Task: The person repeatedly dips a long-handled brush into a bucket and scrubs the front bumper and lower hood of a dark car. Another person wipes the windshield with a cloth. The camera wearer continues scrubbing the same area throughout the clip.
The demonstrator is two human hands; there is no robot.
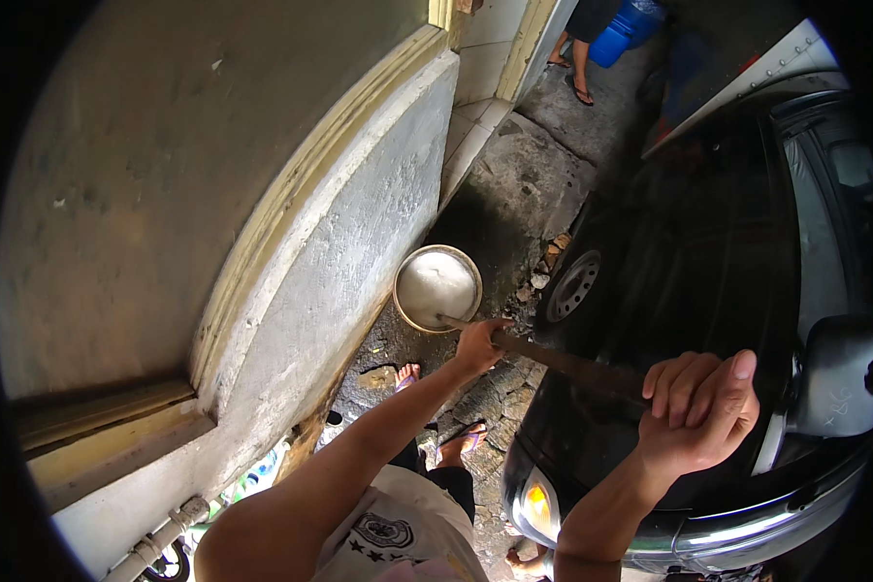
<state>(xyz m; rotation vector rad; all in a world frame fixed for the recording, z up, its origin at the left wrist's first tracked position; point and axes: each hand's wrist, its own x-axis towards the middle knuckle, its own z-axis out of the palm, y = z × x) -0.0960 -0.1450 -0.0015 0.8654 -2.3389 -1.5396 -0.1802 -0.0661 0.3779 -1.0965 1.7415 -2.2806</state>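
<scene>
A long wooden pole (pixel 572 365) slants from the bucket up toward the right. My left hand (pixel 480 345) is wrapped round its lower part, just beyond the bucket's near rim. Round the upper end, my right hand (pixel 703 407) has its fingers curled and its thumb sticking up. The pole's low tip dips into white, cloudy liquid (pixel 436 281), which hides the end. This liquid sits in a round bucket (pixel 415 318) with a pale rim, upright on the wet ground beside the wall.
A whitewashed wall (pixel 349 213) runs along the left. Close on the right stands a black car (pixel 689 252) with a side mirror (pixel 837 378). Broken stones (pixel 551 254) lie by its wheel. At the far end another person's legs (pixel 580 68) show near a blue container (pixel 626 34).
</scene>
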